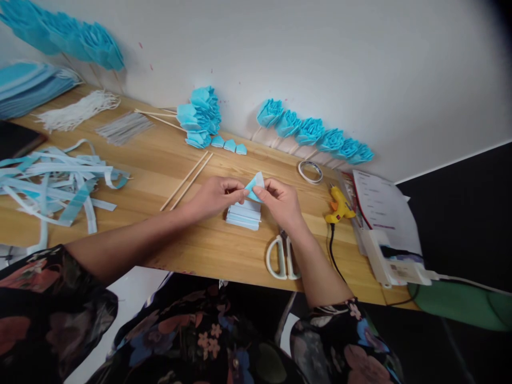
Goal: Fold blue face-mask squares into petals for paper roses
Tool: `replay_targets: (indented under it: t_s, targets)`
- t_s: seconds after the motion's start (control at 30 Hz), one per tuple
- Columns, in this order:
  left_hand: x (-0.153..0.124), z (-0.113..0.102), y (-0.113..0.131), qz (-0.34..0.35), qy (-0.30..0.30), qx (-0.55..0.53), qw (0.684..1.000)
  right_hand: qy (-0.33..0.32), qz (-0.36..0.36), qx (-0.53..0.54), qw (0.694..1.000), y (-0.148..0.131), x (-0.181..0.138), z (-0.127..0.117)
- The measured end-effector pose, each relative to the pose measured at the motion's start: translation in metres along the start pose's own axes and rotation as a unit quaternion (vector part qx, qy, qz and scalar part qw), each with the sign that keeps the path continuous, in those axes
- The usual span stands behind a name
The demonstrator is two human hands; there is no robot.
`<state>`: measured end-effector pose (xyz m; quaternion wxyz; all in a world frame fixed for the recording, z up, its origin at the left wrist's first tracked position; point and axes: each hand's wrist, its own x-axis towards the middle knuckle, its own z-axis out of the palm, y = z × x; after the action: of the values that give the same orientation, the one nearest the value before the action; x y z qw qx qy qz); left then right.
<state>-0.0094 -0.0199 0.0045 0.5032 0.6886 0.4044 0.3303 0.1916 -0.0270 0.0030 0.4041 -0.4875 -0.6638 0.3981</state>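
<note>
Between my two hands is a small blue and white piece of mask fabric (255,184), folded to a point at the top. My left hand (220,194) pinches its left corner. With thumb and fingers, my right hand (280,200) grips its right side. Just below lies a small stack of pale blue fabric pieces (243,217), partly covered by my hands. White-handled scissors (276,258) lie by my right forearm, which hides part of them. Two wooden sticks (188,178) rest beyond my left forearm. Three small folded blue pieces (229,145) sit in a row farther back.
Blue fabric flowers on sticks (310,130) lean along the wall, with a bunch (202,117) lying nearby. Cut strips (60,181), white cords (78,109), grey wires (124,128) and masks (34,85) lie left. Right are a tape roll (310,172), yellow glue gun (340,205) and power strip (394,261).
</note>
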Motion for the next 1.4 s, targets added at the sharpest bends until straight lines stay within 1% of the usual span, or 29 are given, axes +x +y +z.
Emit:
replay_targets:
  t_s: [0.1,0.27,0.33,0.47,0.67,0.83,0.97,1.17,1.4]
  targets:
    - [0.001,-0.0013,-0.0005,-0.015,0.014,-0.002,1.0,-0.005,-0.001,0.003,1.0,-0.0038,-0.0001,-0.0018]
    - [0.0017,-0.0042,0.0034,-0.034,0.047,-0.003,0.998,-0.037,0.015,0.026,0.999,-0.0056,0.0002,-0.0047]
    - [0.0015,-0.0045,0.0052,-0.036,0.052,-0.007,0.998,-0.032,0.021,0.013,0.999,-0.0038,0.0005,-0.0043]
    - [0.0007,-0.004,0.0071,-0.042,0.047,-0.01,0.998,-0.014,0.019,-0.001,1.0,0.0003,0.0015,-0.0029]
    - [0.0004,-0.0041,0.007,-0.033,0.043,-0.005,0.999,-0.031,0.018,0.01,0.999,0.0003,0.0012,-0.003]
    - [0.0006,-0.001,0.0021,-0.021,0.037,0.003,0.999,-0.037,0.027,0.025,0.999,-0.0018,0.0,-0.001]
    - [0.0002,0.0011,-0.0012,-0.017,0.03,0.013,0.999,-0.024,0.021,0.022,0.999,-0.0005,0.0001,0.0005]
    - [-0.0001,-0.0007,0.0013,-0.007,0.02,-0.015,1.0,0.012,0.01,0.009,1.0,0.0029,0.0017,-0.0008]
    - [0.0012,-0.0013,0.0023,-0.011,0.028,-0.017,0.999,0.016,0.02,0.013,1.0,0.0027,0.0022,-0.0007]
